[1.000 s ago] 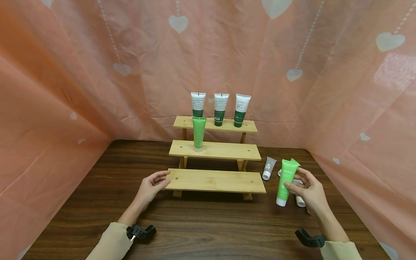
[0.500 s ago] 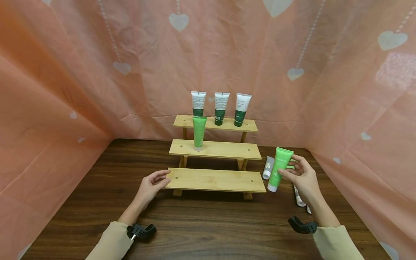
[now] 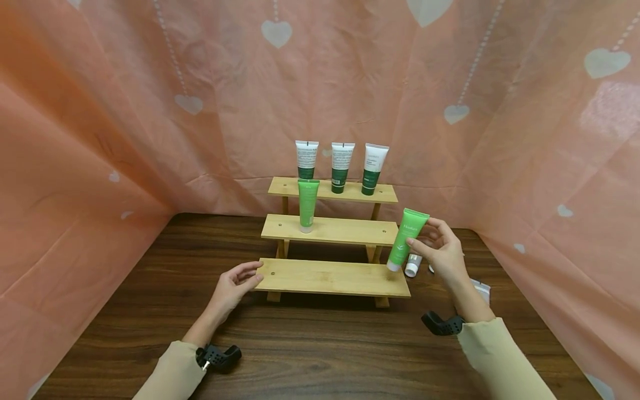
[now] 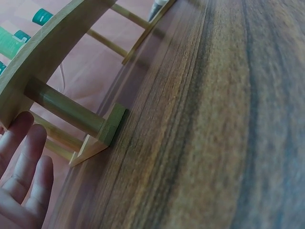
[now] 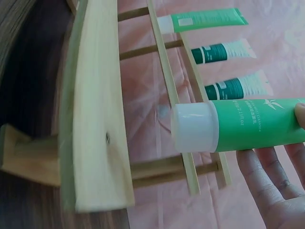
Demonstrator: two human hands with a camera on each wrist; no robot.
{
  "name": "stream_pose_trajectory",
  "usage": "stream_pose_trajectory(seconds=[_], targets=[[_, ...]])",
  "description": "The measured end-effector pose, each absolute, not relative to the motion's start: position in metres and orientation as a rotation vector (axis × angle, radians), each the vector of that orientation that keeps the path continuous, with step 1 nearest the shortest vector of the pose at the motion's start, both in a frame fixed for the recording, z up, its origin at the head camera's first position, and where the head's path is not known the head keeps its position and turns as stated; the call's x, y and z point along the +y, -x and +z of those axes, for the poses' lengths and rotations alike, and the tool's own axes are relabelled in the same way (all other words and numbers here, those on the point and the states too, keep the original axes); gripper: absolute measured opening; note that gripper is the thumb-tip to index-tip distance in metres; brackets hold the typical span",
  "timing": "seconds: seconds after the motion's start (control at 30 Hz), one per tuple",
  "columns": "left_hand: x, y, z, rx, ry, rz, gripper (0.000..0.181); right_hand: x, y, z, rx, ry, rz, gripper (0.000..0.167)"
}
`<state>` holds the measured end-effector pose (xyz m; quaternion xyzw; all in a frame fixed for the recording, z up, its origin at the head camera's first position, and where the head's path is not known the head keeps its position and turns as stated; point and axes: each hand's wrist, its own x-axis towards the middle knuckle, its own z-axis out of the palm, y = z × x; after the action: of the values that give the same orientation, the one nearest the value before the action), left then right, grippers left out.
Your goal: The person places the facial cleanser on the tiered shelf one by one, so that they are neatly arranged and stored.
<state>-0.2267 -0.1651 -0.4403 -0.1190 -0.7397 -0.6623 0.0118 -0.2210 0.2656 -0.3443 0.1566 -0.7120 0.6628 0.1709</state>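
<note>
A green cleanser tube (image 3: 406,240) with a white cap is pinched in my right hand (image 3: 442,253), cap end down and tilted. It hangs near the right end of the three-tier wooden display stand (image 3: 325,278); its cap (image 5: 195,128) shows large in the right wrist view. My left hand (image 3: 232,286) touches the left end of the lowest shelf, its fingers (image 4: 35,157) loosely extended. One green tube (image 3: 307,205) stands on the middle shelf, at the left. On the top shelf stand white-and-green tubes (image 3: 342,166), three of them.
Right of the stand, a small grey tube (image 3: 413,265) lies on the dark wood table (image 3: 320,344). Another pale tube (image 3: 481,290) lies partly hidden behind my right forearm. A pink curtain (image 3: 225,139) with heart prints hangs behind and at both sides.
My right hand has carried the green tube left and upward from the loose tubes to the stand's right end, tilting it further. The left hand has stayed in place.
</note>
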Motion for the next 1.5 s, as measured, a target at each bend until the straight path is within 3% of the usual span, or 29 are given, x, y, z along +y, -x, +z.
stream_pose_trajectory(seconds=[0.73,1.17,1.5], targets=[[-0.164,0.227,-0.441,-2.304,0.351,-2.085,0.04,0.202,0.27,-0.327,-1.935,-0.546,1.934,0.041],[-0.164,0.227,-0.44,-2.289,0.361,-2.087,0.04,0.172,0.289,-0.322,-1.962,-0.44,1.923,0.046],[-0.164,0.227,-0.441,-2.281,0.361,-2.08,0.039,0.162,0.308,-0.336,-1.929,-0.461,1.929,0.044]])
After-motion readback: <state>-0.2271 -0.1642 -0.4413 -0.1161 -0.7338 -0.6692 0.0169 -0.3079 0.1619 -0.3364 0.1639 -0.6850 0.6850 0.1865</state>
